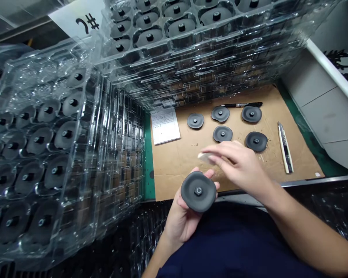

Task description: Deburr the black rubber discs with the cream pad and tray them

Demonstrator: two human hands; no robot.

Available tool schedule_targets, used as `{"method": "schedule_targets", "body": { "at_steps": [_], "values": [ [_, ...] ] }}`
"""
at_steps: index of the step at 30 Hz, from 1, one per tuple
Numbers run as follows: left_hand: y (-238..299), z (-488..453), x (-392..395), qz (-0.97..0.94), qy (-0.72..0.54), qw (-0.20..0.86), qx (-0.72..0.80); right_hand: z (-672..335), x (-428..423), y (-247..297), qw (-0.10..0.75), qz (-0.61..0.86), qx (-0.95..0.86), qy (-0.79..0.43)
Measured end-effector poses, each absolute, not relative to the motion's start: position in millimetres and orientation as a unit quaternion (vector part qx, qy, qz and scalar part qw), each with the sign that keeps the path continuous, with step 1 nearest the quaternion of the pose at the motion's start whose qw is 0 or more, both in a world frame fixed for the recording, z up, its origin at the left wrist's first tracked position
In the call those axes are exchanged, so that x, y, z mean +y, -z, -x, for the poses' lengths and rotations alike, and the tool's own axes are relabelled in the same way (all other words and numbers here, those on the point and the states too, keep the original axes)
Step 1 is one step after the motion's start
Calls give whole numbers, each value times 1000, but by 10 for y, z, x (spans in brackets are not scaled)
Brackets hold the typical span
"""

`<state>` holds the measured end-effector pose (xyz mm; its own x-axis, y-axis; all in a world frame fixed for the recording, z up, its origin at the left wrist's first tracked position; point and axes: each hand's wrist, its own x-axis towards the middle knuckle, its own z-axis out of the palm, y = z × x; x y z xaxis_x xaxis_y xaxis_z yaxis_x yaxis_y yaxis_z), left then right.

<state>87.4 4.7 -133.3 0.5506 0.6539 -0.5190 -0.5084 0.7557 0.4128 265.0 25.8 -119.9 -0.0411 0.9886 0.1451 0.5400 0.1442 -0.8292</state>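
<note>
My left hand [185,224] is wrapped round the underside of a dark grey rounded disc [191,200] with a small nut-like post at its centre, its dished face turned up. Just above and to the right, my right hand [237,162] pinches a small whitish piece [204,156], blurred, so its kind is unclear. That piece is apart from the disc. Beyond my hands, several like discs lie on a cardboard sheet [171,166], among them one disc [256,141] near my right wrist and another disc [222,133] beyond my right fingers.
Tall stacks of clear plastic trays holding discs stand at the left [104,154] and along the back [191,65]. A paper pad [165,125], a black pen [243,104] and a white utility knife [284,148] lie on the cardboard. A pale panel [327,100] borders the right side.
</note>
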Motion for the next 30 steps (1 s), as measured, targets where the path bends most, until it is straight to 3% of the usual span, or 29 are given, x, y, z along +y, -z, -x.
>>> {"method": "schedule_targets", "body": {
  "at_steps": [7, 11, 14, 18, 22, 26, 30],
  "values": [
    [1340, -849, 87, -93, -355, 884, 291, -2656, -218, 1860, 263, 637, -582, -432],
    [1334, -844, 78, -95, -354, 883, 293, -2593, -360, 1962, 253, 631, -584, -445],
    [1310, -851, 72, -101, -355, 878, 303, -2659, -279, 1858, 272, 656, -557, -430],
    [1308, -888, 35, -111, -359, 873, 310, -2680, -142, 1427, 383, 679, -507, -368],
    [1339, -906, 2, -126, -383, 848, 344, -2478, -123, 991, 463, 588, -610, -259],
    [1328, -887, 27, -158, -394, 823, 378, -2306, -91, 868, 416, 470, -731, -267],
    [1272, -935, 39, -197, -409, 783, 424, -2265, 38, 885, 409, 494, -723, -259]
  ]
}}
